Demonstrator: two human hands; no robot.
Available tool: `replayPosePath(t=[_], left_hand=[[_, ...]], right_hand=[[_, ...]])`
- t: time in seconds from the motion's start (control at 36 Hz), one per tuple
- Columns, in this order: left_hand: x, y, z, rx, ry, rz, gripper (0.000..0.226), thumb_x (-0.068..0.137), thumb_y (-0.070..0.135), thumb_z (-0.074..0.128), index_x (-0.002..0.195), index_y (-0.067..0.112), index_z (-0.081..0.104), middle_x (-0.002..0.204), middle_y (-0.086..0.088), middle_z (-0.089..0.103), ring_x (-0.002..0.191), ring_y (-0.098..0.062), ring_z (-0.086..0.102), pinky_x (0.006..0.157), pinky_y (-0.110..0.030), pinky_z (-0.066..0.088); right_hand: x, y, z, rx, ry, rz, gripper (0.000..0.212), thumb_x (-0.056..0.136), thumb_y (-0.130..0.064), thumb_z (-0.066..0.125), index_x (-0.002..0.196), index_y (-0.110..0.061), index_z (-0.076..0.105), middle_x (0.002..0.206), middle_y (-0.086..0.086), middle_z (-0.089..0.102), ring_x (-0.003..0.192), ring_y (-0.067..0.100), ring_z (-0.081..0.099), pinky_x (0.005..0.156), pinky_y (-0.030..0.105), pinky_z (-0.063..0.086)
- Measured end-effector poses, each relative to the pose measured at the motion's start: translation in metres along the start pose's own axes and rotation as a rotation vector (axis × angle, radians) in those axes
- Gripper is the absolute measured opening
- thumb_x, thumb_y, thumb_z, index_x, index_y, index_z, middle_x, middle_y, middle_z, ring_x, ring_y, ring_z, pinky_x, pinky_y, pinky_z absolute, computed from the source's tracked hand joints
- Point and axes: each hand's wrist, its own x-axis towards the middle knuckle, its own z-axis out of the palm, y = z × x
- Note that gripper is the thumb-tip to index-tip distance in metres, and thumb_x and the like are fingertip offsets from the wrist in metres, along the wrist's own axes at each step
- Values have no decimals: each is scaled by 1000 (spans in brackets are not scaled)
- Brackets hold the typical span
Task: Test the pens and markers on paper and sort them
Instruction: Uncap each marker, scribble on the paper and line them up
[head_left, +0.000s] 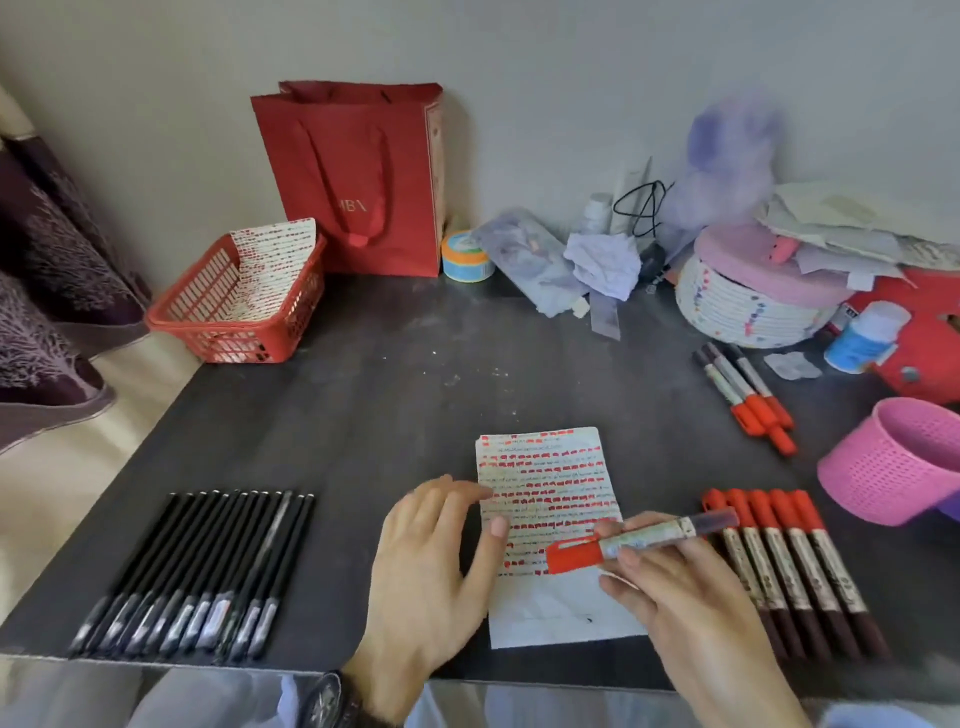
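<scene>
A sheet of paper (545, 467) covered in rows of red marks lies on the dark table (395, 384). My left hand (431, 561) rests flat with its fingers on the paper's left edge. My right hand (691, 597) holds a red-capped marker (639, 538) sideways over the paper, cap pointing left. A row of several red-capped markers (789, 566) lies to the right of the paper. Three more markers (743, 389) lie further back on the right. Several black pens (202, 571) lie side by side at the left front.
A red basket (197, 312) with a marked sheet stands at the back left beside a red paper bag (358, 176). A pink basket (893, 462) lies tipped at the right. Tape, crumpled paper, a round box and bottles crowd the back right.
</scene>
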Motion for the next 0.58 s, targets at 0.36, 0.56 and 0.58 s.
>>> replayPosePath(t=[0.36, 0.56, 0.58], left_hand=[[-31, 53, 23, 101, 152, 142, 52, 98, 36, 44, 50, 18, 44, 47, 6, 44, 45, -14, 40, 40, -24, 27], [-37, 68, 32, 124, 101, 152, 53, 97, 33, 46, 46, 19, 39, 42, 3, 41, 43, -17, 40, 42, -24, 21], [-39, 70, 32, 125, 87, 154, 54, 98, 33, 45, 46, 19, 38, 42, 3, 41, 43, -17, 40, 41, -24, 21]], right_hand=[[-30, 31, 18, 522, 172, 96, 17, 73, -28, 68, 61, -17, 62, 70, 5, 58, 71, 19, 66, 73, 35, 50], [-24, 13, 27, 806, 354, 131, 51, 92, -29, 55, 49, -23, 30, 46, -5, 22, 41, 13, 22, 46, 25, 33], [-23, 10, 25, 788, 358, 138, 52, 92, -29, 55, 48, -23, 28, 44, -5, 20, 39, 13, 19, 41, 25, 31]])
